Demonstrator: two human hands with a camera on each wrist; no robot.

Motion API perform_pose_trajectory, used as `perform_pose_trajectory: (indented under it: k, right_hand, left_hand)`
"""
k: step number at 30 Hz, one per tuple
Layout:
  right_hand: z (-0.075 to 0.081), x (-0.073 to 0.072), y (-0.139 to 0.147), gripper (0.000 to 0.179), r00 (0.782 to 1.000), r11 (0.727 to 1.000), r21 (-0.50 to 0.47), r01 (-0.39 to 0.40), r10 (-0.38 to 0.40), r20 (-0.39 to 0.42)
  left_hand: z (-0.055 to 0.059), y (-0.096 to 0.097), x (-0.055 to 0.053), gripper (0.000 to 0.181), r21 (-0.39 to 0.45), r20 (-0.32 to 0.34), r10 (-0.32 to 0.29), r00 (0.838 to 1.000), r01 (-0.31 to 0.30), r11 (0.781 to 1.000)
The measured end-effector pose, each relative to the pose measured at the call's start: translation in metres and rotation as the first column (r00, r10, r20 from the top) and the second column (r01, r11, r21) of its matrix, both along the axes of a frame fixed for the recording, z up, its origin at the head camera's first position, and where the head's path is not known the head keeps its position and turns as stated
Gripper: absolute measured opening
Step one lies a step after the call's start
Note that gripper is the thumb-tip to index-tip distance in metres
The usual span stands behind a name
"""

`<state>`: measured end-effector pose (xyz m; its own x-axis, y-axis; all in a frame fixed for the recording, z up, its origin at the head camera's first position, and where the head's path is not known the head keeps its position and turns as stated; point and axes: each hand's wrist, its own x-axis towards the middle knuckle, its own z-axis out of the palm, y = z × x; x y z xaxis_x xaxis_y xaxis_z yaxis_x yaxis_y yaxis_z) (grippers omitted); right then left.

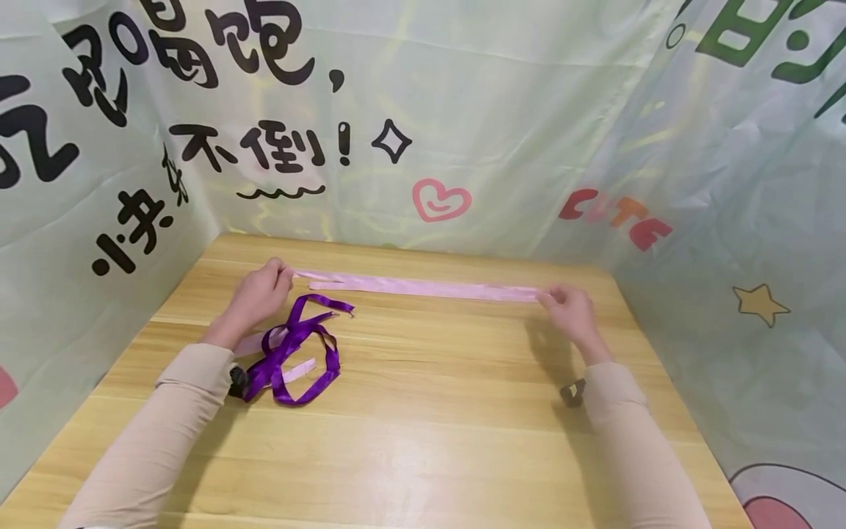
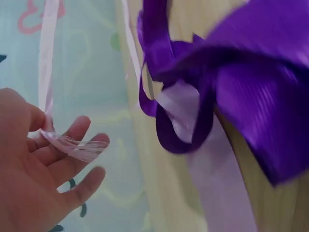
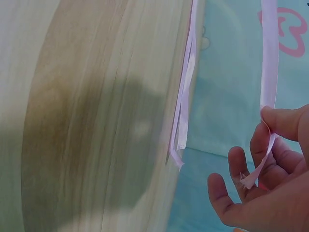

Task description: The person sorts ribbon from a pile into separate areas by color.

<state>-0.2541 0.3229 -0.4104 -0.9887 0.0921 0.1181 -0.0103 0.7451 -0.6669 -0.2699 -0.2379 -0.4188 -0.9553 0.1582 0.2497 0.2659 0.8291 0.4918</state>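
A light pink ribbon (image 1: 423, 287) stretches nearly straight between the two hands above the back of the table. My left hand (image 1: 263, 288) pinches one end between thumb and forefinger; a frayed tip (image 2: 79, 149) trails across the other fingers in the left wrist view. At the opposite end my right hand (image 1: 570, 310) pinches the ribbon, and a short frayed tail (image 3: 256, 176) hangs below the thumb in the right wrist view. Further pink ribbon (image 3: 186, 96) lies along the table's back there. Beside my left wrist sits a looped purple ribbon (image 1: 325, 382), with pink ribbon (image 2: 217, 183) under it.
The wooden table (image 1: 423, 441) is enclosed at the back and sides by a pale printed cloth (image 1: 502, 132) with lettering and drawings. A small dark object (image 1: 239, 382) shows at the left wrist, and another dark piece (image 1: 572, 393) at the right wrist.
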Motion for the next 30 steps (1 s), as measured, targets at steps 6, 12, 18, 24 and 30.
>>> perform_pose_trajectory:
  k: [6, 12, 18, 24, 30]
  right_hand:
    - [0.000, -0.002, 0.001, 0.040, 1.000, 1.000, 0.005, 0.010, -0.011, 0.008]
    - [-0.007, -0.009, 0.001, 0.036, 0.999, 1.000, 0.017, 0.007, -0.008, 0.031]
    - [-0.026, -0.017, 0.005, 0.028, 0.996, 1.000, 0.008, -0.018, 0.017, 0.087]
    - [-0.041, -0.023, 0.008, 0.026, 0.998, 0.999, 0.031, -0.018, 0.016, 0.065]
    - [-0.045, -0.029, 0.006, 0.028, 0.999, 0.998, 0.069, -0.006, 0.003, 0.045]
  left_hand:
    - [-0.007, 0.002, -0.010, 0.033, 0.061, 0.023, 0.004, 1.000, -0.005, 0.998]
    - [-0.023, 0.005, -0.023, 0.029, 0.167, 0.177, -0.059, 0.982, 0.029, 0.986]
    - [-0.038, 0.009, -0.029, 0.026, 0.258, 0.317, -0.067, 0.946, -0.019, 0.966]
    - [-0.045, 0.014, -0.035, 0.022, 0.201, 0.275, -0.055, 0.960, -0.001, 0.980]
    - [-0.048, 0.014, -0.038, 0.021, 0.048, 0.255, 0.001, 0.967, -0.014, 0.999]
